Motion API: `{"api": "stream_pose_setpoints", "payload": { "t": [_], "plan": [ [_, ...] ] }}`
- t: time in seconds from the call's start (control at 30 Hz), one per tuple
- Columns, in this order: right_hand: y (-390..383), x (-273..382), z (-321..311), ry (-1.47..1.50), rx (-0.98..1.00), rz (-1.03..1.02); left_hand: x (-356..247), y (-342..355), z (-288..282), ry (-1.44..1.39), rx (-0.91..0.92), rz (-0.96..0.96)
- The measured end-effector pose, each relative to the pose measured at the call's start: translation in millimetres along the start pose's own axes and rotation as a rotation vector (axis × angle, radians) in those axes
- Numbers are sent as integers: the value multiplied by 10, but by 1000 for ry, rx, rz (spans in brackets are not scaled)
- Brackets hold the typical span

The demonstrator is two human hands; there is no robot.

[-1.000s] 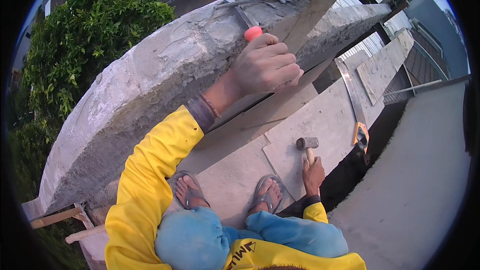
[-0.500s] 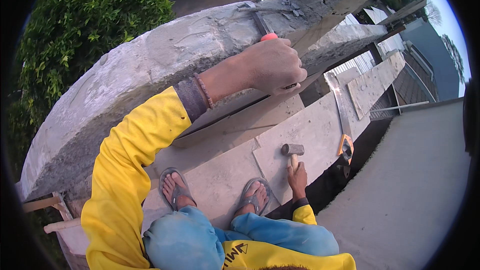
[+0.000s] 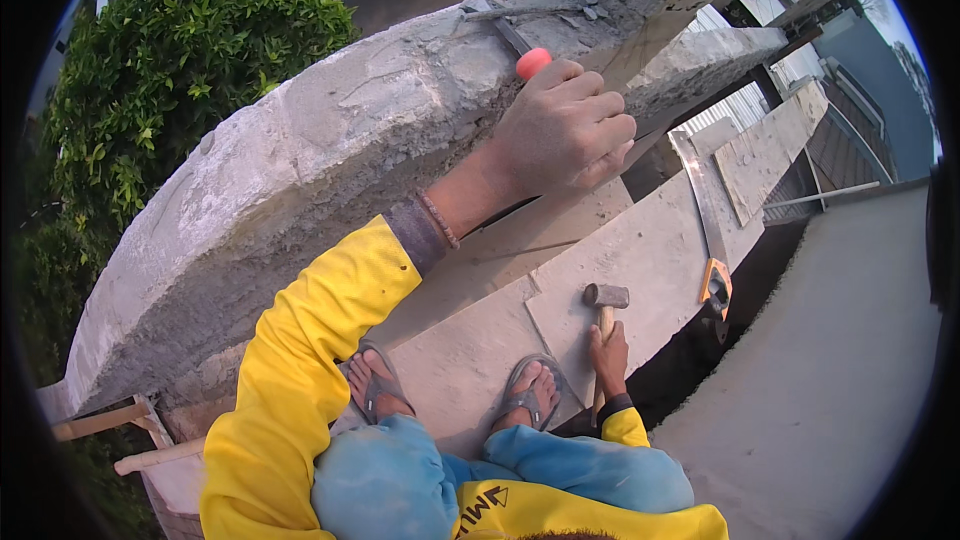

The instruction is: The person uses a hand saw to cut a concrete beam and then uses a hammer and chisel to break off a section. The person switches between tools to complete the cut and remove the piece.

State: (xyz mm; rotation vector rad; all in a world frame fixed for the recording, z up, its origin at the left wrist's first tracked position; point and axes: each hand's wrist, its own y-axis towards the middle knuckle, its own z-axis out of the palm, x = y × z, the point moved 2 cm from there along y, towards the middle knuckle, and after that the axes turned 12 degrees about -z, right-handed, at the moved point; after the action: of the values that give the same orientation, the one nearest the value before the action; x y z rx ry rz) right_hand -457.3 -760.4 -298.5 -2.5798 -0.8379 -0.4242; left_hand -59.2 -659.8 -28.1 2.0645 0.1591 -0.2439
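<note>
My left hand (image 3: 575, 130) is closed round a chisel, its grip hidden in my fist. Above the fist show the chisel's pinkish-red collar (image 3: 533, 64) and flat grey blade (image 3: 513, 37). The blade lies against the top of a rough, curved concrete edge (image 3: 290, 130), beside broken chips. Lower down, my right hand (image 3: 609, 352) grips the wooden handle of a short, heavy-headed hammer (image 3: 607, 295). The hammer is held over the plank, well apart from the chisel.
I crouch in sandals on dusty planks (image 3: 480, 340). A handsaw (image 3: 712, 240) with an orange-and-black handle lies on the planks at right, near a dark gap. Beyond the gap is a grey slab (image 3: 810, 340). A leafy tree (image 3: 190, 70) stands beyond the concrete at left.
The view has shifted slightly. My left fist and the chisel have changed angle a little, and more of the red collar shows. My right hand still holds the hammer low.
</note>
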Motion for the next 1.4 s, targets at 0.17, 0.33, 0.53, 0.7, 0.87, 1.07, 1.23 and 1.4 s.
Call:
{"api": "stream_pose_setpoints", "payload": {
  "t": [0.17,0.33,0.53,0.7,0.87,1.07,1.23,1.4],
  "plan": [
    [-33,72,39,2,31,25,79,104,75,-10,-71,68],
    [-60,114,36,8,10,75,145,347,47,-63,-214,51],
    [-67,115,29,60,2,72,73,524,41,-48,-435,-49],
    [-70,65,57,38,4,79,61,681,22,-77,-434,-138],
    [-77,43,106,-23,-15,58,234,924,-49,-147,-415,-238],
    [-90,82,155,-59,-117,2,194,801,-158,-152,-266,-41],
    [-91,73,166,-58,-94,44,204,836,-177,-180,-326,-127],
    [-68,40,190,-48,-64,55,235,997,-253,-215,-255,-269]
  ]
}}
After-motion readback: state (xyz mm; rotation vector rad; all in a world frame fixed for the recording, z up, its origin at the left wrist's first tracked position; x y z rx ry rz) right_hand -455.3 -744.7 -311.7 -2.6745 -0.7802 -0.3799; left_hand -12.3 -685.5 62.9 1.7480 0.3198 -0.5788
